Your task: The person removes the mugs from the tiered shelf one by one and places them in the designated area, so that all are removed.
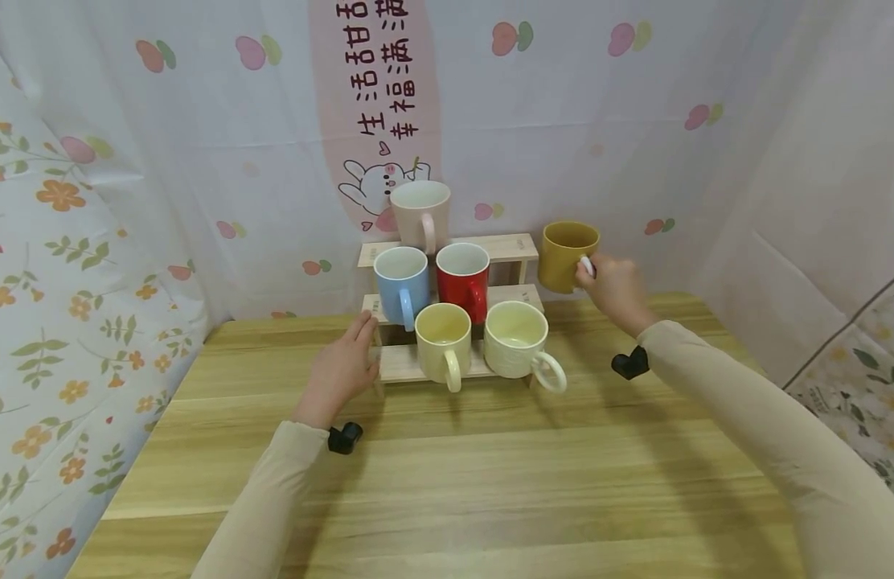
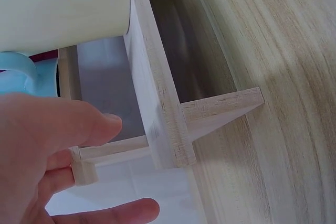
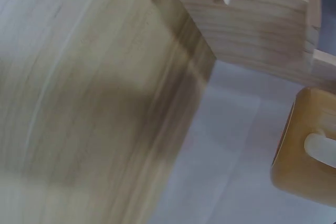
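Right hand (image 1: 617, 293) grips one ochre mug (image 1: 559, 269) by its handle near the back edge of the wood-grain tabletop (image 1: 490, 490); my left hand (image 1: 340, 371), fingers loose, is at the left end of one three-tier rack (image 1: 515, 248) bearing five mugs (image 1: 453, 289). Printed cloth (image 1: 273, 145) hangs behind.

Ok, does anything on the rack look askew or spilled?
Slightly askew: the cream mug at the right of the wooden rack's bottom tier, its handle pointing farther right than its neighbours'. No spill shows.

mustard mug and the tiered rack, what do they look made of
The mustard mug looks like glazed ceramic, from its smooth, even colour, though enamel is possible. The tiered rack seems unpainted, matte wood: its pale surface shows grain.
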Demonstrator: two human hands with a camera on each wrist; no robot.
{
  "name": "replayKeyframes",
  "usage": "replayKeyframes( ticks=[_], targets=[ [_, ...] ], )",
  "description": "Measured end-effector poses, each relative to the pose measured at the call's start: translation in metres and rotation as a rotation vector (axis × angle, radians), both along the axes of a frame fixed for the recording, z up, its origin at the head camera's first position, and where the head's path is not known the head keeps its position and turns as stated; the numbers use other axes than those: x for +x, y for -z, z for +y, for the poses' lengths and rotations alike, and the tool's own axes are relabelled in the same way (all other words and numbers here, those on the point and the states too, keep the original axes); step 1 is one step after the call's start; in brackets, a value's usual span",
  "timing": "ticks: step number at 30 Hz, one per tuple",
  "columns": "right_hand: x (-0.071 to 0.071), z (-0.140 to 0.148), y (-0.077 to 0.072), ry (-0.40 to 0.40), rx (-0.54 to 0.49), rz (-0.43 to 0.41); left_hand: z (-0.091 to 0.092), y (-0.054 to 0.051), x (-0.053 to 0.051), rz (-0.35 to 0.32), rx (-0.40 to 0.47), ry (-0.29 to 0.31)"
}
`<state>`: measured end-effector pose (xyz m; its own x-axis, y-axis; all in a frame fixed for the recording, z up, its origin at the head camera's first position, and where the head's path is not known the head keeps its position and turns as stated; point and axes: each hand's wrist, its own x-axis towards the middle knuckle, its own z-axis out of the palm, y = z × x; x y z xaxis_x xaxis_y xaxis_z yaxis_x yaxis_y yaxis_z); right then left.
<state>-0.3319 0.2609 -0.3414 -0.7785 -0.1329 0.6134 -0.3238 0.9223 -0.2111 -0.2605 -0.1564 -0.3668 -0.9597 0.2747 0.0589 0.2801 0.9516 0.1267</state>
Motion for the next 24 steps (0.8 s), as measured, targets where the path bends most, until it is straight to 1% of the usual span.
replayKeyframes(
  ticks=[2,8,11,14,18,24],
  targets=[
    [-0.002,-0.002,0.007,0.007,-0.005,-0.013,-0.001,0.000,0.001,-0.004,0.001,-0.003],
    [-0.007,-0.008,0.026,0.016,0.003,-0.018,-0.002,0.001,0.002,-0.020,0.013,-0.010],
    [-0.008,-0.012,0.033,0.021,0.006,-0.026,-0.002,0.001,0.003,-0.021,0.018,-0.014],
    [-0.011,-0.015,0.040,0.021,-0.015,-0.042,-0.002,0.001,0.002,-0.015,0.028,-0.020],
    [-0.015,-0.017,0.048,0.023,-0.041,-0.060,-0.001,0.000,0.002,0.001,0.036,-0.010],
    [-0.020,-0.019,0.062,0.002,0.021,-0.055,0.000,0.000,0.001,0.008,0.022,-0.009]
  ],
)
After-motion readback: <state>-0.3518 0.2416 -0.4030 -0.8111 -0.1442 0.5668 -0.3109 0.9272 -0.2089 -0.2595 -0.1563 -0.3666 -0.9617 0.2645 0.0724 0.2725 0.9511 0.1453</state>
